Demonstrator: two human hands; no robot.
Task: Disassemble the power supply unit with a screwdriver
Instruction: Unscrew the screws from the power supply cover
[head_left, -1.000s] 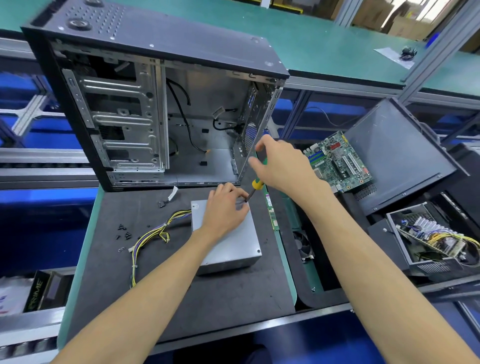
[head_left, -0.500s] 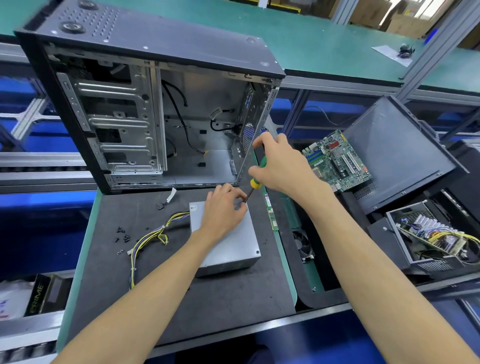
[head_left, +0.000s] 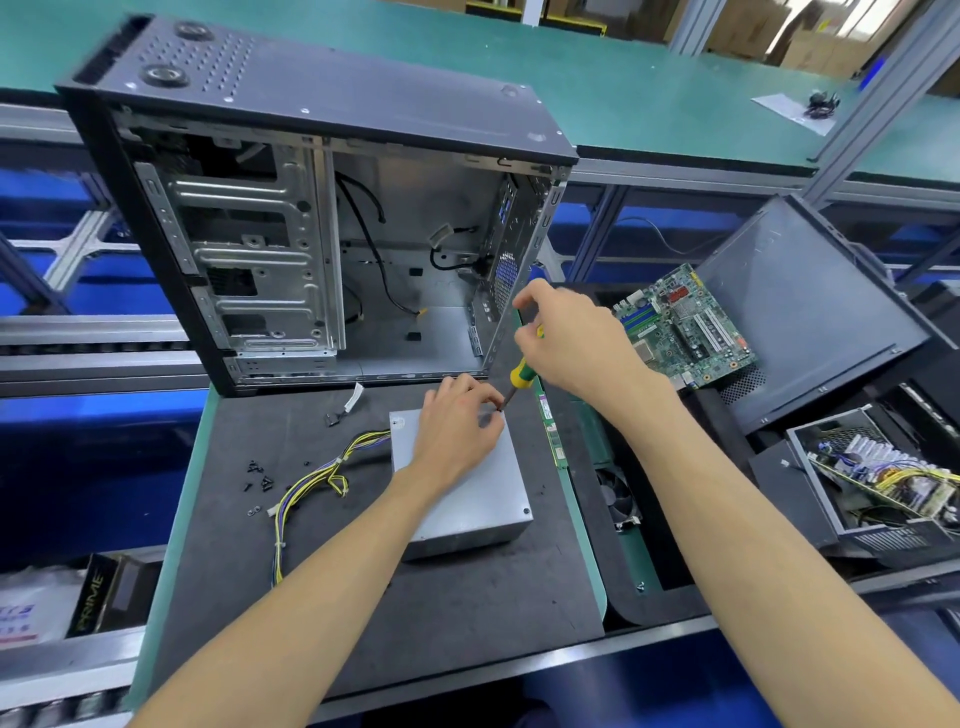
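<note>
The grey power supply unit (head_left: 483, 499) lies flat on the black mat (head_left: 332, 597), with its yellow and black cable bundle (head_left: 317, 475) trailing to the left. My left hand (head_left: 454, 434) rests on its far right corner, fingers curled and pinching the tip of the screwdriver. My right hand (head_left: 571, 345) grips the green and yellow screwdriver (head_left: 519, 376) from above. The screwdriver slants down to the left, and its tip meets that corner of the unit. My left fingers hide the screw.
An open, emptied computer case (head_left: 311, 234) stands just behind the unit. Several black screws (head_left: 260, 475) lie at the mat's left. A memory stick (head_left: 550, 431), a fan (head_left: 618, 493), a motherboard (head_left: 685, 327), a side panel (head_left: 810, 306) and another opened supply (head_left: 883, 478) sit to the right.
Both hands stay at the same corner of the unit. My right hand's fingers have shifted slightly on the screwdriver handle. The view has moved a little.
</note>
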